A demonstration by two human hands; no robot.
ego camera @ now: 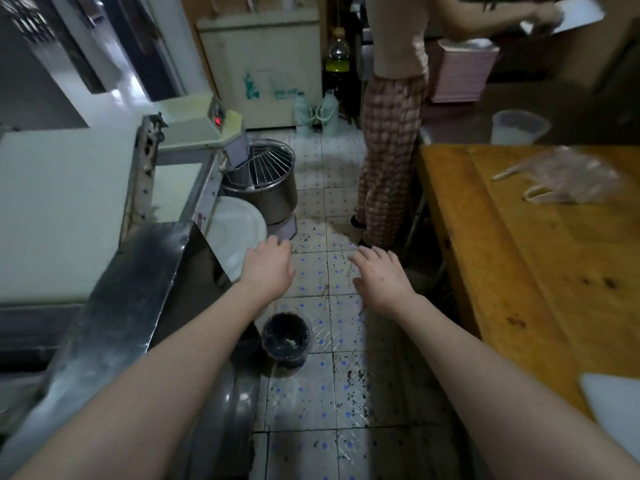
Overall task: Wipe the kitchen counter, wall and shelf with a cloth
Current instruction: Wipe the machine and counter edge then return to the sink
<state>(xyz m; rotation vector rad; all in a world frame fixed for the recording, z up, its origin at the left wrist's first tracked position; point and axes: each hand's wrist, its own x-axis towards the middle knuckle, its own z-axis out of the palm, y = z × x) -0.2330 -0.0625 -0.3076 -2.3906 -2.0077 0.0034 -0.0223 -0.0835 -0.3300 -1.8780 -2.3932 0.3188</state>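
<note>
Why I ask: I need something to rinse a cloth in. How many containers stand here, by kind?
Dark floor bucket: 1
Steel mixer bowl: 1
Clear measuring jug: 1
Oil bottle: 1
Pale floor jugs: 2
Total: 6

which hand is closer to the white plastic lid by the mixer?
Left. The left hand hovers at the right edge of the white plastic lid, fingers spread. The right hand is farther right, over the tiled floor, also empty.
</note>
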